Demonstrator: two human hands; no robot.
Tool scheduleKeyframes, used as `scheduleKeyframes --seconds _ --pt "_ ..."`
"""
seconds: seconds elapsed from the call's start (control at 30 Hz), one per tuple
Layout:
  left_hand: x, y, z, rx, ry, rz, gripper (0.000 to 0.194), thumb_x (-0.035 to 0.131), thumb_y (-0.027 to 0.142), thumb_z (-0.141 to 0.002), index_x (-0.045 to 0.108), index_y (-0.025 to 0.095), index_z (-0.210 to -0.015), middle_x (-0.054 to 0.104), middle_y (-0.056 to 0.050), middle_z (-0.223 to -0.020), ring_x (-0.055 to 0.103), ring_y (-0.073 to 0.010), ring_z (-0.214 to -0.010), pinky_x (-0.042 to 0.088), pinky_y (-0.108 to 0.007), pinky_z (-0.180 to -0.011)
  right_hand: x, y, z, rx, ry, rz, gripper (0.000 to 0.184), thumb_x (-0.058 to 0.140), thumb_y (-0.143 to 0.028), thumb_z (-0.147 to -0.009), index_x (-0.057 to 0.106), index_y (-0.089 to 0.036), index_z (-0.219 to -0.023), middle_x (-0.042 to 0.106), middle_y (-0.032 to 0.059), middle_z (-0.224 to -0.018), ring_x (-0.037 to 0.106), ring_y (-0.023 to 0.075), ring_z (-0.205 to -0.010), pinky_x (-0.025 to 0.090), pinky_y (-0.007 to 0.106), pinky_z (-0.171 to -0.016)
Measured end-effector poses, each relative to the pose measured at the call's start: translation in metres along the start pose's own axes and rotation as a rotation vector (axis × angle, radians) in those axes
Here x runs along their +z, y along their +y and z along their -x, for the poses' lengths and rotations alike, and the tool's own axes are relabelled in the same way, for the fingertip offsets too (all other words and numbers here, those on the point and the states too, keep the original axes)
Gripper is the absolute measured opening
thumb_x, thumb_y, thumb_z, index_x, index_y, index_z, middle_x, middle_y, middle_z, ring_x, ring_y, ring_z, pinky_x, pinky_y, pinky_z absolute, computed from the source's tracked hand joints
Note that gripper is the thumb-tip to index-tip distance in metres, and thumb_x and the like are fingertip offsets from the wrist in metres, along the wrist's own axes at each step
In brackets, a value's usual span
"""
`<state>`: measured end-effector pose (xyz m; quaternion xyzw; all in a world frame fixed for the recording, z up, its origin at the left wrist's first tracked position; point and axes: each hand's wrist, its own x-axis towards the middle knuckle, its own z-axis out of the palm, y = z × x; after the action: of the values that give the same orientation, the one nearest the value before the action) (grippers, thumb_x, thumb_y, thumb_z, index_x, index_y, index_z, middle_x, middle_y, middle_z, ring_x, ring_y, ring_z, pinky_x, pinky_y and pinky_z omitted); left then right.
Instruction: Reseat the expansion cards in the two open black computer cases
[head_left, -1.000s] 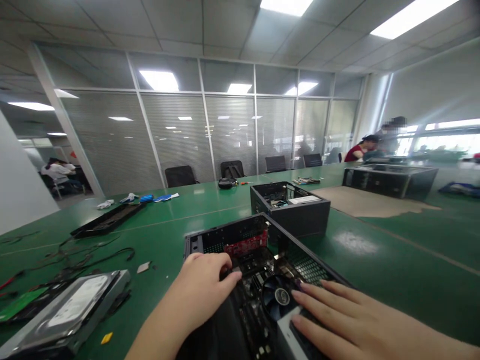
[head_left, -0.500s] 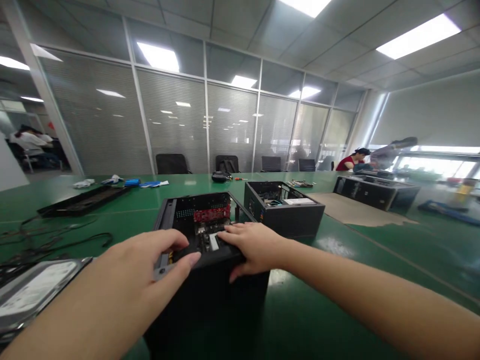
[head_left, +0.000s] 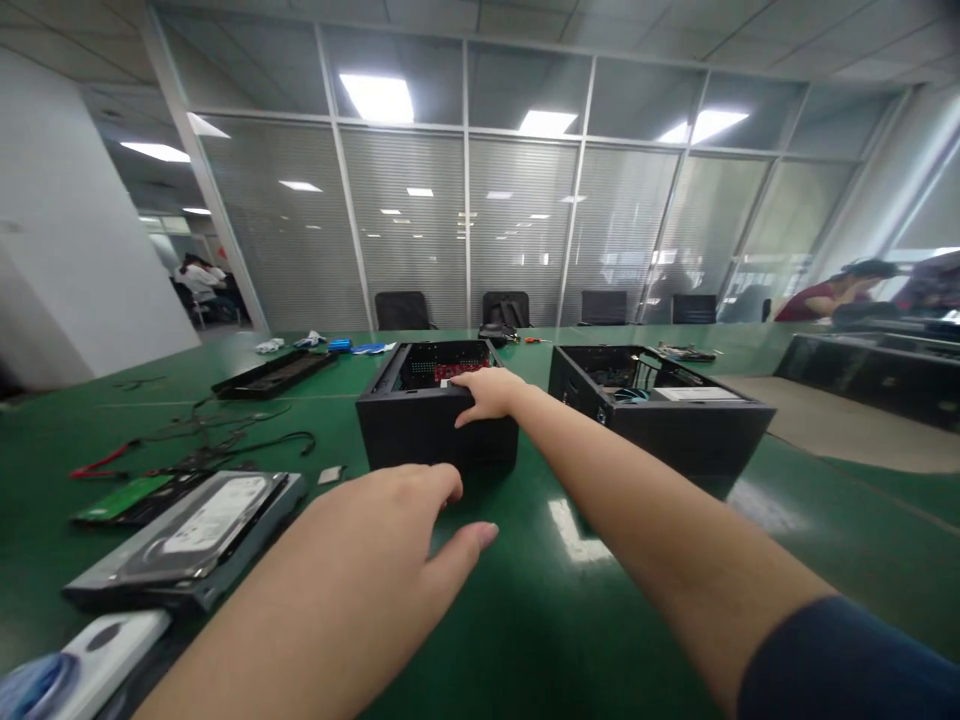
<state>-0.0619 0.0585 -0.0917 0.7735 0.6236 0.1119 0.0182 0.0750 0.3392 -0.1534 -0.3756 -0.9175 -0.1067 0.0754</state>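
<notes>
My right hand [head_left: 489, 392] reaches over the near wall of a black open-topped computer case [head_left: 435, 435]. Its fingers lie over the rim and its thumb rests against the outer face, gripping the wall. A red circuit board [head_left: 442, 371] shows inside, partly hidden by the hand. My left hand [head_left: 397, 530] hovers over the table in front of the case, thumb and fingers apart, holding nothing. A silver hard drive [head_left: 217, 525] lies on a grey metal unit to the left of this hand.
A second open case [head_left: 675, 430] stands to the right. Loose cables [head_left: 240, 435], a green circuit board [head_left: 124, 500] and a long black panel [head_left: 274, 375] lie on the left side of the green table [head_left: 525, 620]. A person [head_left: 832, 290] sits at the far right.
The computer case has moved away from me, with my right hand still on its rim. My left hand has come off the case. My view has turned left.
</notes>
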Motion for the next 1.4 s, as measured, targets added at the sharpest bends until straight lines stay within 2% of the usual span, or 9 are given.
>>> scheduleKeyframes --seconds 0.3,0.4,0.5,0.6,0.67,0.73,0.83,1.07,1.4 --pt "-0.006 0.008 0.005 0.020 -0.083 -0.028 0.037 0.048 0.055 -0.080 0.067 0.028 -0.097 0.071 -0.006 -0.097 0.065 -0.0257 -0.085 0.044 -0.032 -0.066 -0.004 0.019 0.020 -0.073 0.012 -0.161 0.085 0.058 -0.066 -0.073 0.041 -0.017 -0.140 0.050 0.0106 -0.137 0.051 0.0255 -0.121 0.039 0.034 -0.101" --pt "-0.004 0.009 0.005 0.056 -0.090 -0.007 0.035 0.048 0.053 -0.081 0.067 0.027 -0.093 0.070 -0.005 -0.094 0.065 -0.0242 -0.083 0.043 -0.030 -0.063 -0.026 0.039 0.061 -0.036 0.073 -0.110 0.072 0.053 -0.061 -0.081 0.043 -0.017 -0.138 0.051 0.0107 -0.135 0.049 0.0231 -0.123 0.036 0.033 -0.103" --pt "0.007 0.002 -0.003 0.130 -0.115 0.078 0.034 0.048 0.055 -0.081 0.066 0.027 -0.087 0.070 -0.003 -0.086 0.064 -0.0222 -0.079 0.043 -0.030 -0.063 -0.045 0.068 0.114 0.200 0.192 0.005 0.062 0.044 -0.059 -0.088 0.051 -0.015 -0.130 0.056 0.0134 -0.128 0.052 0.0229 -0.117 0.037 0.033 -0.099" --pt "0.025 -0.009 -0.016 0.187 -0.150 0.159 0.033 0.048 0.054 -0.081 0.066 0.027 -0.088 0.070 -0.003 -0.086 0.064 -0.0201 -0.075 0.043 -0.029 -0.062 -0.046 0.093 0.168 0.501 0.021 0.034 0.066 0.027 -0.066 -0.089 0.064 -0.013 -0.105 0.065 0.0167 -0.105 0.061 0.0245 -0.096 0.043 0.034 -0.084" --pt "0.034 -0.016 -0.025 0.173 -0.135 0.113 0.034 0.050 0.053 -0.080 0.067 0.024 -0.087 0.070 -0.005 -0.087 0.064 -0.0208 -0.074 0.042 -0.028 -0.060 -0.035 0.100 0.199 0.558 -0.128 0.013 0.068 0.025 -0.067 -0.089 0.066 -0.014 -0.099 0.066 0.0176 -0.099 0.062 0.0257 -0.092 0.042 0.034 -0.079" --pt "0.039 -0.020 -0.029 0.164 -0.123 0.072 0.034 0.050 0.052 -0.080 0.067 0.023 -0.088 0.070 -0.007 -0.088 0.064 -0.0215 -0.075 0.042 -0.029 -0.060 -0.019 0.101 0.221 0.522 -0.079 0.059 0.061 0.029 -0.064 -0.090 0.065 -0.016 -0.103 0.066 0.0169 -0.103 0.061 0.0267 -0.095 0.041 0.035 -0.081" --pt "0.039 -0.021 -0.027 0.174 -0.120 0.064 0.035 0.048 0.051 -0.081 0.067 0.023 -0.090 0.070 -0.007 -0.091 0.065 -0.0212 -0.078 0.044 -0.029 -0.062 -0.002 0.096 0.235 0.498 0.085 0.148 0.053 0.036 -0.061 -0.089 0.062 -0.017 -0.106 0.065 0.0148 -0.106 0.059 0.0285 -0.099 0.039 0.038 -0.084" --pt "0.035 -0.020 -0.022 0.178 -0.099 0.063 0.037 0.047 0.052 -0.082 0.066 0.023 -0.096 0.070 -0.007 -0.095 0.064 -0.0209 -0.081 0.045 -0.029 -0.065 -0.006 0.078 0.248 0.458 0.122 0.051 0.051 0.044 -0.057 -0.088 0.058 -0.020 -0.121 0.064 0.0120 -0.113 0.057 0.0253 -0.100 0.039 0.037 -0.086" --pt "0.038 -0.006 -0.023 0.263 -0.097 0.068 0.031 0.048 0.049 -0.085 0.063 0.027 -0.099 0.069 -0.003 -0.098 0.064 -0.0241 -0.088 0.049 -0.037 -0.074 -0.035 -0.034 0.315 0.387 0.248 0.037 0.043 0.047 -0.057 -0.087 0.060 -0.022 -0.108 0.064 0.0068 -0.100 0.055 0.0231 -0.090 0.039 0.038 -0.079"
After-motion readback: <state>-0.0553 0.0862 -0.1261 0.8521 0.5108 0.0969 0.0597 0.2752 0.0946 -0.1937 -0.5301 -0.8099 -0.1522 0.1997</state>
